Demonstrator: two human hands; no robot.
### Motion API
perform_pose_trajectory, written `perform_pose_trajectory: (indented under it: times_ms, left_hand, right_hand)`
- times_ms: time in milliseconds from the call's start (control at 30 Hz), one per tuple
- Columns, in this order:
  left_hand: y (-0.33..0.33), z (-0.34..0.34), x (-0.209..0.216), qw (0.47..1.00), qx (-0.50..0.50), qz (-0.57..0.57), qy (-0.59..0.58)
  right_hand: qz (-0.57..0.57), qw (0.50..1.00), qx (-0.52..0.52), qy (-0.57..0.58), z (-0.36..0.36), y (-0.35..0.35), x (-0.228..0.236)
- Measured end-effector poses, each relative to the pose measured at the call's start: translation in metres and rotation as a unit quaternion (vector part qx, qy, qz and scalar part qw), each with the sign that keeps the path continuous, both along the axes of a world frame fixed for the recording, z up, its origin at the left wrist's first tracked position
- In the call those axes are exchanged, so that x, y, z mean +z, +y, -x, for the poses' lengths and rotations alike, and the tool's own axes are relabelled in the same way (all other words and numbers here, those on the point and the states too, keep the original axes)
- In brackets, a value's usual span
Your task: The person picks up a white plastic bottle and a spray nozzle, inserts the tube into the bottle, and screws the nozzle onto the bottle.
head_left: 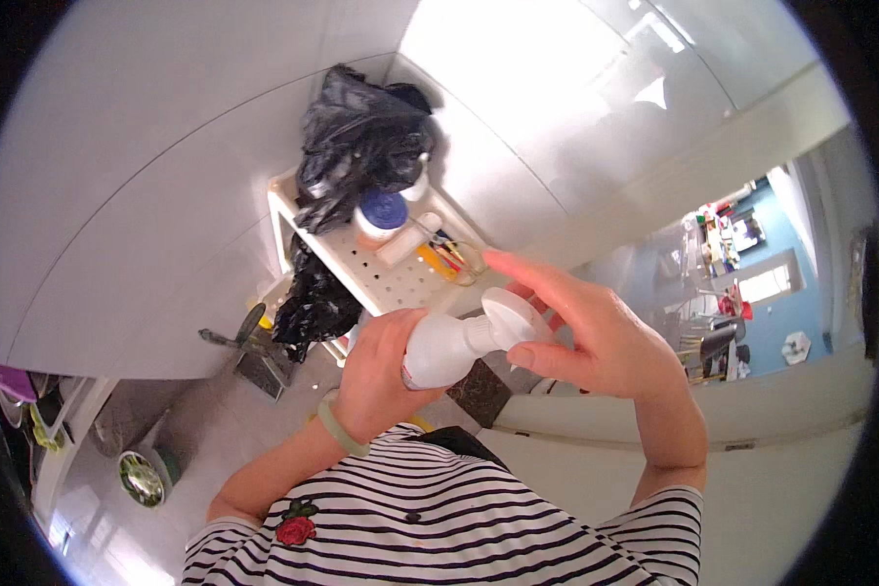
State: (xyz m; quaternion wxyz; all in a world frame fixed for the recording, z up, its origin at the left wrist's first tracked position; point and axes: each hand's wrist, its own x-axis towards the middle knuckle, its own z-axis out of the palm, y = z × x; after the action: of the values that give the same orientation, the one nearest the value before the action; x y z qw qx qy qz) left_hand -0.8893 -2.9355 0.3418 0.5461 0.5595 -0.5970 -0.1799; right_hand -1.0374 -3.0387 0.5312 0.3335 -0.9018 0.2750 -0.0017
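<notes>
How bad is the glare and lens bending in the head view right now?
Head view: strong glare washes out the white wall at the top; fisheye curves the wall seams near the rim; the white plastic bottle and both hands stay evenly lit and fairly sharp.

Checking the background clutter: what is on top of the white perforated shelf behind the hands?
On the white shelf sit a black plastic bag, a blue-lidded jar and some coloured sticks. The bag covers the shelf's back corner; the hands hide its front edge.

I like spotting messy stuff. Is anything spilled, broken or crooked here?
Nothing is spilled or broken. The left hand holds the white bottle tipped on its side, the right hand at its cap. One untidy thing: black plastic bags slump over the white rack.
</notes>
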Motion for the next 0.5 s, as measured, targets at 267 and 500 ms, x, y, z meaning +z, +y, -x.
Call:
perform_pose_trajectory:
  times_ms: [267,500]
  left_hand:
    - [-0.028,0.064,0.012,0.986,-0.156,-0.054,0.019]
    - [-0.061,0.154,0.017,0.942,-0.324,-0.081,0.041]
  right_hand:
    - [0.106,0.984,0.105,-0.094,0.112,-0.038,-0.002]
    - [0.018,0.985,0.131,-0.113,0.2,-0.043,-0.016]
